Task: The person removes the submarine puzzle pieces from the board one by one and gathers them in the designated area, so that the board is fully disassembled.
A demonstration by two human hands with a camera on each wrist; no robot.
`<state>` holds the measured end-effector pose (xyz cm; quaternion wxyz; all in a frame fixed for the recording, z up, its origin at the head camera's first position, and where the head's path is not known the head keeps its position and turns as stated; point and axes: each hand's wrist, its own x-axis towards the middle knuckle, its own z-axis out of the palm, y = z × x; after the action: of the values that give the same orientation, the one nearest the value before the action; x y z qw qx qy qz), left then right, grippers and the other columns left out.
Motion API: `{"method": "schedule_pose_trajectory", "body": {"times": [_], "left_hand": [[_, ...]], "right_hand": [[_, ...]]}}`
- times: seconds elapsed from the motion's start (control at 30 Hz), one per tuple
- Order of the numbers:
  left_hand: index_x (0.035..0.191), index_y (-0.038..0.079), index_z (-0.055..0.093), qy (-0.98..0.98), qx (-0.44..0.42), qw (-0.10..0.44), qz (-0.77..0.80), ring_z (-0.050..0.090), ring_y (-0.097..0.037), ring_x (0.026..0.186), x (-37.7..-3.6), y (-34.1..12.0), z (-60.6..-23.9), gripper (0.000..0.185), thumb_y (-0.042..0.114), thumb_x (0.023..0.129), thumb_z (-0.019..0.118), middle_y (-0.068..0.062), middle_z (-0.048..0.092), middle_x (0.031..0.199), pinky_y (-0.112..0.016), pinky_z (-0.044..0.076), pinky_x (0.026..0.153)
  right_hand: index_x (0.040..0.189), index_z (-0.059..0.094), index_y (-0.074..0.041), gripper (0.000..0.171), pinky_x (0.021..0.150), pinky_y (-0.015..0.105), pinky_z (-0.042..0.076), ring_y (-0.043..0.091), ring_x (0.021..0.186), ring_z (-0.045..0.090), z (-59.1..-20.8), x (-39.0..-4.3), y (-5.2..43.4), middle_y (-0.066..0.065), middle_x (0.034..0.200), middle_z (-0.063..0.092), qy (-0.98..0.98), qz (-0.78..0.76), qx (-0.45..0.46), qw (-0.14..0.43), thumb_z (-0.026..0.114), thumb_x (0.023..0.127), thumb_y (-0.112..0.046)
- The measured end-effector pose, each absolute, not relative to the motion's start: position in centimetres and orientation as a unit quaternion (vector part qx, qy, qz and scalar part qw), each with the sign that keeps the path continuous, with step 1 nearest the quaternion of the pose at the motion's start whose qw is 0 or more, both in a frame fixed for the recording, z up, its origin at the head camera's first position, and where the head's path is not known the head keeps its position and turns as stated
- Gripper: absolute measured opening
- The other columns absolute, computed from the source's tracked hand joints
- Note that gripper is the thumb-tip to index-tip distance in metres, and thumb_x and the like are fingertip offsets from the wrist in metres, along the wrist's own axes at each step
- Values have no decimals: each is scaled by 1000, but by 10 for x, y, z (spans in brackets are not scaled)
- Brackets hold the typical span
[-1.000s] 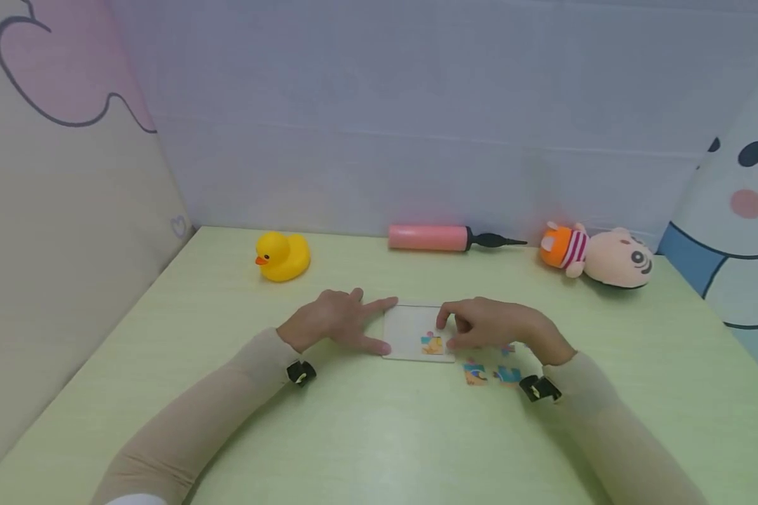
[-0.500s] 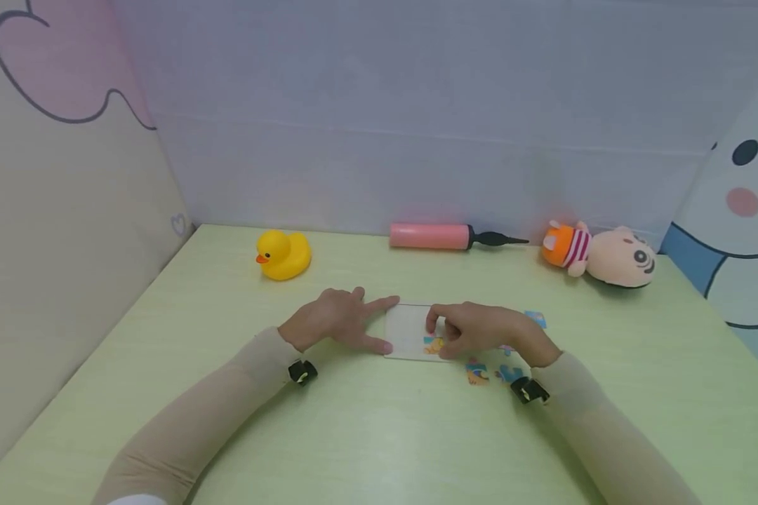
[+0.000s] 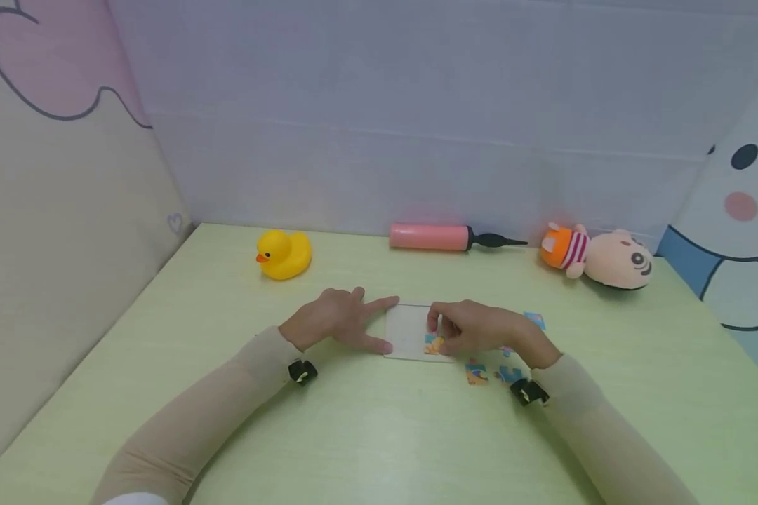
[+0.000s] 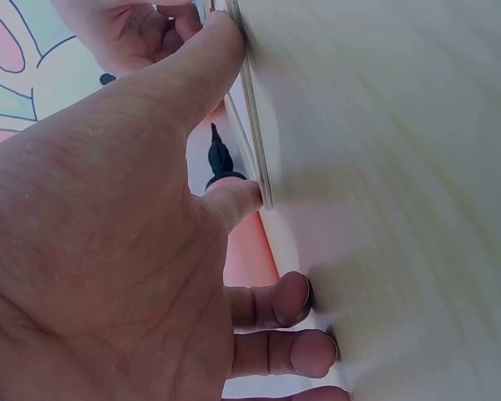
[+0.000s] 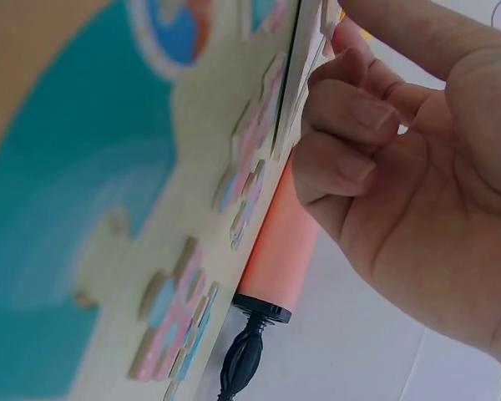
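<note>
A white puzzle tray (image 3: 406, 330) lies flat on the green table (image 3: 379, 435). My left hand (image 3: 337, 321) rests beside it with straight fingers: the index finger touches the tray's far left corner and the thumb its near left corner, as the left wrist view shows along the tray's edge (image 4: 255, 125). My right hand (image 3: 480, 326) hovers over the tray's right side with curled fingers (image 5: 342, 109), pinching a small puzzle piece (image 3: 434, 344) against the tray. Loose pieces lie just right of the tray (image 3: 476, 373), (image 3: 510, 374), (image 3: 535, 319).
Along the back wall sit a yellow rubber duck (image 3: 283, 255), a pink hand pump (image 3: 429, 236) with a black nozzle, and a plush doll (image 3: 596, 256) lying on its side. Padded cartoon walls close in the left, back and right.
My right hand has moved left from the loose pieces onto the tray, uncovering a blue piece behind it. My left hand has held still on the tray's left edge.
</note>
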<state>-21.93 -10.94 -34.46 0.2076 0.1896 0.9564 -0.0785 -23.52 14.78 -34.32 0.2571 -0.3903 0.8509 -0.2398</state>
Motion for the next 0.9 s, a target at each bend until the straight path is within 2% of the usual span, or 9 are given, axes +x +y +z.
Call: {"method": "schedule_pose_trajectory", "body": {"times": [0.23,0.5,0.67,0.9], "left_hand": [[160,44,12,956,200,202,-73,57,-24,80,-219,-108,-342,93,83,83,48,-18,48,132,-34,43,69],[160,44,13,956,199,205,-64,56,-25,83,-220,-106,-340,93,83,83,48,-19,47,135,-34,44,68],[160,43,12,957,193,208,-65,56,-26,84,-219,-109,-342,93,82,83,50,-19,47,135,-35,44,70],[160,43,13,956,201,208,-46,56,-31,91,-219,-113,-346,93,81,83,51,-21,45,141,-39,47,75]], "right_hand": [[101,57,-10,6,68,30,45,16,76,50,-337,-235,154,2,91,55,857,-245,-400,214,63,98,-9],[97,54,-13,8,63,28,45,13,68,52,-326,-235,160,0,84,53,855,-255,-384,240,60,101,-11],[96,54,-14,9,65,28,44,13,70,52,-321,-233,173,-1,84,54,855,-251,-392,226,61,101,-14],[94,57,-15,9,60,29,44,17,69,55,-316,-226,203,2,84,58,869,-251,-358,233,64,99,-16]]}}
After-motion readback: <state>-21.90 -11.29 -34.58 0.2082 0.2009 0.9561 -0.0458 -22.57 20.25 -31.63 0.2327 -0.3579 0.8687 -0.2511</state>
